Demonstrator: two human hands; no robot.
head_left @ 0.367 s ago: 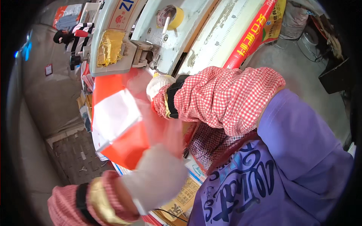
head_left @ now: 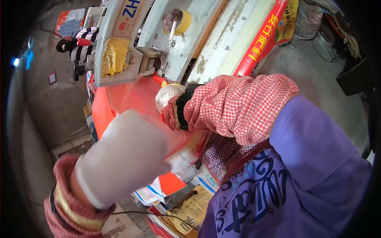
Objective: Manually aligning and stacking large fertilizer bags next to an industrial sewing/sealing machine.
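My left hand (head_left: pixel 123 158), in a white glove, is raised over thin red sheet material (head_left: pixel 105 111) at the centre left. The glove's back faces me, and its fingers are hidden or blurred. My right hand (head_left: pixel 168 95), also in a white glove with a bit of yellow at the tip, is next to the metal working end (head_left: pixel 149 59) of a pale machine that looks like a sewing machine (head_left: pixel 119 43). Red sheet lies beside and below this hand; its fingers are mostly hidden, so its grip does not show. A red-checked sleeve covers my right forearm.
A roll of yellow tape (head_left: pixel 182 22) with a white stick lies on the machine's bed. Red-and-yellow packaging (head_left: pixel 264 37) runs along the table's edge. Below my hands are stacked sheets (head_left: pixel 152 192) and a yellow printed sack (head_left: pixel 188 214). A dark cable crosses there.
My left hand has moved up and to the left, away from my body. The white panel on the red sheet no longer shows. My right hand has barely moved.
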